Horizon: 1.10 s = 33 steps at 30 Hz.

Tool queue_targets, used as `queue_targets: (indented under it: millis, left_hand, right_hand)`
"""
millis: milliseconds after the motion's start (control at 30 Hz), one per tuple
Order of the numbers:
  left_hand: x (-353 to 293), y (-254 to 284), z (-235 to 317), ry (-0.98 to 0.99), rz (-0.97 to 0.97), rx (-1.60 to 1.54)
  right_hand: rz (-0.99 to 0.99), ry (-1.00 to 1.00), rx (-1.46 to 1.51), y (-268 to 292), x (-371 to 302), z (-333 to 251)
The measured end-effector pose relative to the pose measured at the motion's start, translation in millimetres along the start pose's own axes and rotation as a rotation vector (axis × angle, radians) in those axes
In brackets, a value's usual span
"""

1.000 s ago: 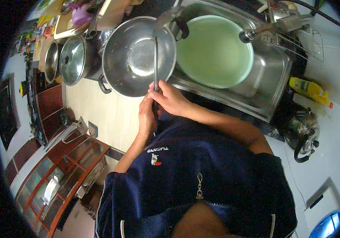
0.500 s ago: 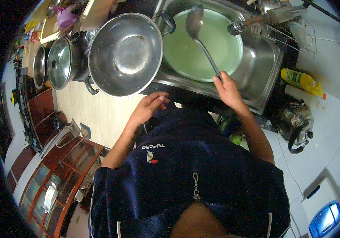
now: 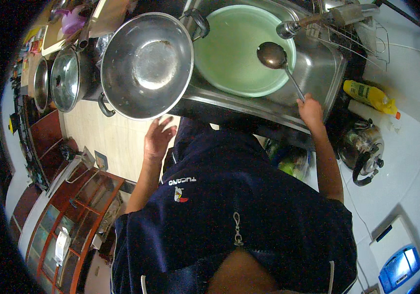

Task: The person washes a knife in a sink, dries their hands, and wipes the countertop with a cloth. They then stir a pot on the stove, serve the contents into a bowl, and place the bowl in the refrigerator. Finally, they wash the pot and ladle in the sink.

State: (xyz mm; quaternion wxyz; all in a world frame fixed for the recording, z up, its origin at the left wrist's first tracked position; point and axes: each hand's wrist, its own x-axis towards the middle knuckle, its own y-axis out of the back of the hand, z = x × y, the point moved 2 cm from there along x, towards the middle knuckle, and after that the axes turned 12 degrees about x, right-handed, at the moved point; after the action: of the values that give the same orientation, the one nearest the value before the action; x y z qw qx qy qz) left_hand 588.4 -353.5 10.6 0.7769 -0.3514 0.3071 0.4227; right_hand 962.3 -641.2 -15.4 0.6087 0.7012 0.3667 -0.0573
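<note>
My right hand (image 3: 311,111) grips the handle end of a metal ladle (image 3: 272,55). The ladle's dark bowl hangs over the right part of a pale green basin (image 3: 209,78), which holds water and sits in the steel sink (image 3: 320,81). At the near edge of a large two-handled wok (image 3: 144,66), my left hand (image 3: 157,139) is held with its fingers apart and nothing in it. Whether its fingertips touch the wok's rim I cannot tell. The wok stands left of the basin, bare inside apart from a few specks.
The faucet (image 3: 288,29) reaches over the basin's right rim. Right of the sink lie a yellow bottle (image 3: 370,96) and a kettle (image 3: 361,147). A glass-lidded pot (image 3: 66,81) stands left of the wok, with a purple cup (image 3: 74,20) behind it.
The ladle and my right hand have moved right, the ladle's bowl swinging from the basin's far rim toward its right side. My left hand has shifted left and down, its fingers spreading.
</note>
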Motion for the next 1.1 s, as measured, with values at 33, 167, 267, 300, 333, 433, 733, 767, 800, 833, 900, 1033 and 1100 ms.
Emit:
queue_targets:
  millis: [33,167,267,300,333,433,733,767,800,833,900,1033,1100]
  left_hand:
    - [0,5,2,-0.082,0.021,-0.063]
    - [6,31,19,-0.227,-0.036,-0.302]
    - [11,37,28,-0.275,-0.059,-0.321]
    - [9,33,31,-0.277,-0.046,-0.332]
    - [10,33,31,-0.264,-0.030,-0.328]
    - [17,38,30,-0.221,0.016,-0.315]
    - [35,33,50,-0.267,0.130,-0.086]
    - [33,26,51,-0.286,0.155,-0.071]
    - [31,16,55,-0.302,0.183,-0.055]
    - [30,12,58,-0.317,0.210,-0.037]
    - [40,20,65,-0.344,0.248,0.034]
    - [32,15,113,-0.314,0.320,0.316]
    - [36,19,141,-0.303,0.264,0.450]
  right_hand:
    - [0.023,-0.003,0.009,0,3,1]
    - [0.039,-0.039,-0.005,-1,10,-9]
    - [0.008,-0.042,0.036,-21,21,-10]
    - [0.000,-0.032,0.068,-33,24,-9]
    - [0.012,-0.022,0.019,-41,25,-12]
    - [-0.180,-0.039,0.705,-71,29,-18]
    - [-0.293,-0.135,1.108,-52,5,-20]
    - [-0.297,-0.133,1.123,-41,-1,-26]
    - [-0.265,-0.155,1.105,-33,-5,-31]
    - [-0.265,-0.147,1.111,-27,-8,-34]
    - [-0.249,-0.134,1.120,-13,-17,-38]
    - [-0.225,-0.097,1.044,25,-45,-70]
    - [-0.200,-0.113,1.022,39,-60,-82]
